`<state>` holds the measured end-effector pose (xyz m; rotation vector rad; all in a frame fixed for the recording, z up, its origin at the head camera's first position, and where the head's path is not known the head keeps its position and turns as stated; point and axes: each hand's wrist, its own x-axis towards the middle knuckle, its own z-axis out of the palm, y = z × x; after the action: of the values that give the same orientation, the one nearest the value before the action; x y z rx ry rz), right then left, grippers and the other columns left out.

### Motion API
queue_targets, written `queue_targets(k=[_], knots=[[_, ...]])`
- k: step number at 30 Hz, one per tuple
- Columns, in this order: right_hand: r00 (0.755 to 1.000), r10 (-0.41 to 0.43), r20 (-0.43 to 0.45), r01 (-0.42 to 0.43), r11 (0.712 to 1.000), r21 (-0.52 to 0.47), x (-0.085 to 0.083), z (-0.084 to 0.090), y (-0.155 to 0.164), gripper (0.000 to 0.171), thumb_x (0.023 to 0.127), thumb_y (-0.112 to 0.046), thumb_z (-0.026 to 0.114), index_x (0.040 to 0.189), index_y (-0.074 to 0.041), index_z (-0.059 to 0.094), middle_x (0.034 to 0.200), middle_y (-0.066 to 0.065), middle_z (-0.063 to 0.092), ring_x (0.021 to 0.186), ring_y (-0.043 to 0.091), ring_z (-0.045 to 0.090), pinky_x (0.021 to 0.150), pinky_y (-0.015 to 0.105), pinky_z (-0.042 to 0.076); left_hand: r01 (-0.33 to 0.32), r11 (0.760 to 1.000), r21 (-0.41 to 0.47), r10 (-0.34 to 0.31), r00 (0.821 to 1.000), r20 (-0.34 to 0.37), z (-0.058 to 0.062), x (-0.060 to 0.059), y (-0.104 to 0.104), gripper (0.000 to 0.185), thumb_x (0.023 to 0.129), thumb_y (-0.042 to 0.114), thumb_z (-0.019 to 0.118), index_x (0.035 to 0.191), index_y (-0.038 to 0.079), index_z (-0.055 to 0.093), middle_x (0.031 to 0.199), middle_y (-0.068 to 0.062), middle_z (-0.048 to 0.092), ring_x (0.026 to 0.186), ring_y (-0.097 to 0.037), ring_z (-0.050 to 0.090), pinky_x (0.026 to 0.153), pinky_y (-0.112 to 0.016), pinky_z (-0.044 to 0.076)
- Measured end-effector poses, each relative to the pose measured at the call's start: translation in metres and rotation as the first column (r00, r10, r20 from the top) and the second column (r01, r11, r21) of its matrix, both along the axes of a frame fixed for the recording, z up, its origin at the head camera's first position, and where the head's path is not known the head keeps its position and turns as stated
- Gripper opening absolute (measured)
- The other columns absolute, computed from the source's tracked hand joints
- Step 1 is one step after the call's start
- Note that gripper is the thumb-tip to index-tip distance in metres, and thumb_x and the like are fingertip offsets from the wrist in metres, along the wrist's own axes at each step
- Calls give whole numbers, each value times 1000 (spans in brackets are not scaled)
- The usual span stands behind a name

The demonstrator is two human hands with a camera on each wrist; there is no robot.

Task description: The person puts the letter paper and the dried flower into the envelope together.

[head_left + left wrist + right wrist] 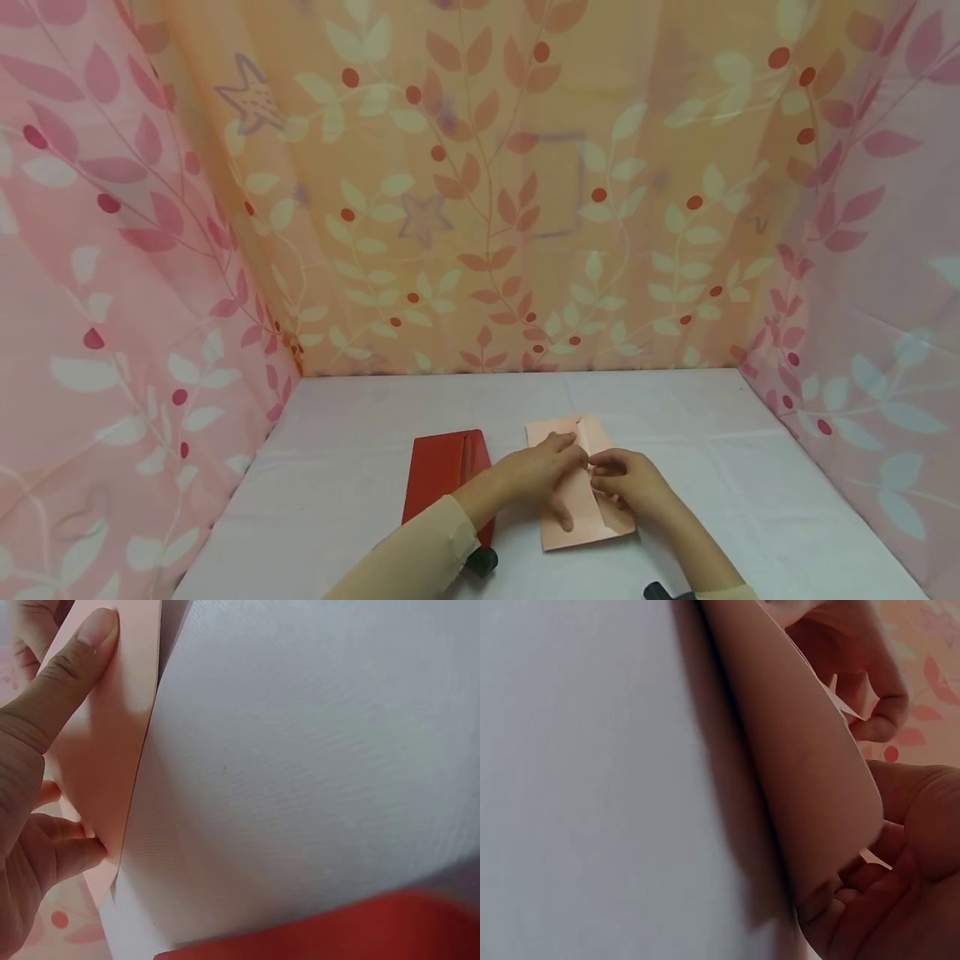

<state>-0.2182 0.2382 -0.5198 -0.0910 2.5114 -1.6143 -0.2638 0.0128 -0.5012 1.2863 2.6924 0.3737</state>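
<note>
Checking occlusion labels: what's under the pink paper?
The pink paper lies on the white table; both hands, left hand and right hand, pinch its flaps. Anything beneath the sheet is covered.

red folded paper (444, 477) on a white tablecloth (345, 483), leaf-patterned pink and orange fabric walls (487, 208) all around

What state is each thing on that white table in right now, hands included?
Pale pink paper sheet: partly folded, flaps turned inward, lying on the table.
Dark red folded paper: folded flat, untouched, beside the left forearm.
Left hand: pinching the pink sheet's fold.
Right hand: fingers curled, gripping the pink sheet's edge.
</note>
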Motion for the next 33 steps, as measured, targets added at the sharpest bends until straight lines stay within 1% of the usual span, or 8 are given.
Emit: queue_targets(k=[7,9,13,18,21,25,28,33], knots=[[999,-29,-35,31,997,68,0,-2,11,39,87,-14,81,120,0,68,100,8,71,78,17,65,60,30,56,35,999,-37,-37,999,-32,1,-7,2,88,58,68,88,130,37,48,149,5,42,137,-20,47,90,-31,54],[998,-33,-57,39,994,98,0,-4,13,37,86,-12,81,119,-1,69,97,6,71,79,17,65,61,29,57,33,998,-47,-34,999,-32,1,-9,3,88,58,67,88,131,38,49,150,5,42,134,-18,47,89,-31,54],[996,-29,-85,41,989,143,3,-5,15,36,85,-11,82,117,-2,70,95,5,70,81,17,66,61,29,57,11,998,-68,-11,1000,-2,2,-8,3,87,59,65,90,133,41,49,160,2,37,141,-21,44,91,-36,55],[996,-15,-84,26,990,135,7,-6,17,38,85,-14,83,118,-2,69,95,5,69,80,17,65,61,29,57,3,997,-83,-1,1000,17,3,-5,5,88,58,63,91,134,44,50,162,1,35,137,-18,45,84,-35,55],[997,-11,-83,21,992,122,9,-6,18,39,85,-15,83,119,-2,69,96,6,69,79,17,64,61,30,57,-4,995,-98,7,999,34,1,-5,6,88,59,64,90,136,47,50,164,3,32,146,-24,40,91,-41,56],[996,-20,-86,30,993,110,11,-6,18,38,85,-15,83,119,-2,69,97,6,69,79,16,64,61,29,57,-6,993,-115,12,998,54,2,-4,6,90,62,64,88,141,49,48,168,3,27,153,-35,29,103,-53,51],[996,-27,-87,37,993,113,13,-5,18,37,86,-16,82,118,-3,69,95,6,69,79,16,64,62,28,57,0,993,-121,6,999,51,0,-4,5,92,63,64,87,144,50,45,169,4,26,154,-35,27,106,-54,49],[994,-27,-103,39,993,115,16,-4,17,37,86,-17,82,118,-3,70,96,5,70,79,15,64,62,28,56,11,992,-124,-6,999,42,-2,-4,4,93,67,65,85,147,49,42,168,9,27,155,-29,27,108,-51,48]])
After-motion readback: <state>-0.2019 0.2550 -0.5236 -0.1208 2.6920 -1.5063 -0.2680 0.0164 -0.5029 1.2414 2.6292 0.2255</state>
